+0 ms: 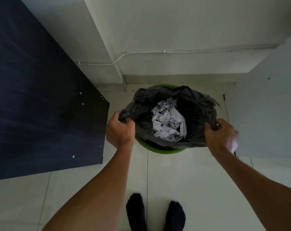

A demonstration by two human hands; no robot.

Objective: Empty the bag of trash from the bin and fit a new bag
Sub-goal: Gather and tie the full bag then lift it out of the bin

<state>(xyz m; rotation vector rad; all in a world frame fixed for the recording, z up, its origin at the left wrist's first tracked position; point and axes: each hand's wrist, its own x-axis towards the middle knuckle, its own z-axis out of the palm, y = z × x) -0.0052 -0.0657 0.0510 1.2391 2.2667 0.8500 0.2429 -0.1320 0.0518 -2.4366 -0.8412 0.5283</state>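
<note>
Our forearms are reaching forward and down over our socked feet (155,214) on the tiled floor (191,180). We are gripping the black bag (198,110) at both sides: our left hand (119,130) is clenching a bunched edge at the bag's left, our right hand (220,134) is pinching the edge at its right, the hands well apart. We are holding the bag open inside the green bin (163,151), crumpled paper (168,121) sitting in it. We are standing beside a dark desk (41,97) at left.
</note>
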